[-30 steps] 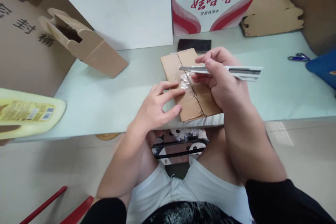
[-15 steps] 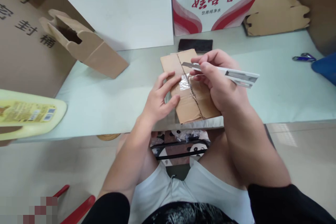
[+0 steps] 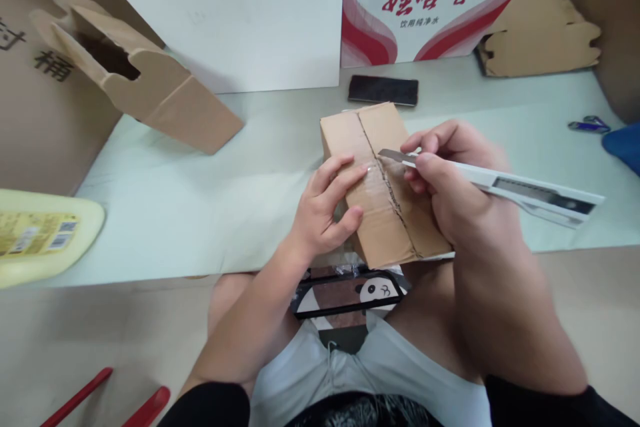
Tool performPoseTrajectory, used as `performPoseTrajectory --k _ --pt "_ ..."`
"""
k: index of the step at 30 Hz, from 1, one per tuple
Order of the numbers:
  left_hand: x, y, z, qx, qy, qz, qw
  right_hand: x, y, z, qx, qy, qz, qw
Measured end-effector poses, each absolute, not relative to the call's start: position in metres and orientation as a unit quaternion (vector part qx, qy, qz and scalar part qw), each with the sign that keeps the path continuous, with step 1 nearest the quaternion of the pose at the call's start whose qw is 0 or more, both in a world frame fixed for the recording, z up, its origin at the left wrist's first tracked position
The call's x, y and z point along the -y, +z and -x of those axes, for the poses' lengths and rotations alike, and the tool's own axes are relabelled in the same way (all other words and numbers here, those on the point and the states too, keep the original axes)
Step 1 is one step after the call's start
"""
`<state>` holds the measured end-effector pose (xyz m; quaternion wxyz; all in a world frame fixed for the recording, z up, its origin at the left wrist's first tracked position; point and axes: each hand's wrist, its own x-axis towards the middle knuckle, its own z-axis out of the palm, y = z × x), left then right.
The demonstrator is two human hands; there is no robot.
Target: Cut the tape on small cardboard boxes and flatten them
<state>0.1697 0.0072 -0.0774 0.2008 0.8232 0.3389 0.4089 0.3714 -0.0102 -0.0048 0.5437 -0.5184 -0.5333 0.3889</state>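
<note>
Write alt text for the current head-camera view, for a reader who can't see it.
A bare right hand holds a white utility knife, its blade tip at the seam of a cardboard box, while the left hand rests on the box. A dark phone lies beyond it on the pale green tabletop.

- Phone (image 3: 383, 91): dark, flat on the table (image 3: 200, 213).
- Red-and-white box (image 3: 425, 27): directly behind the phone, Chinese lettering on its face.
- White box (image 3: 225, 20): behind the phone, to its left.
- Open carton (image 3: 180, 110): left of the phone.
- Brown box (image 3: 30, 93): far left of the phone, black lettering.
- Yellow bottle (image 3: 45, 237): left of the phone and nearer, cropped.
- Cardboard piece (image 3: 543, 47): right of the phone, farther back.
- Small blue item (image 3: 590, 125): well right of the phone, too small to identify.
</note>
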Motion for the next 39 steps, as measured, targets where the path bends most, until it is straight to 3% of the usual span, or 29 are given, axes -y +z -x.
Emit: performPoseTrajectory --k 39 --pt "-0.0076 -0.0841 -0.1736 -0.310 0.447 -0.818 0.188 0.0155 0.0050 -0.3630 0.609 0.297 0.604 0.418"
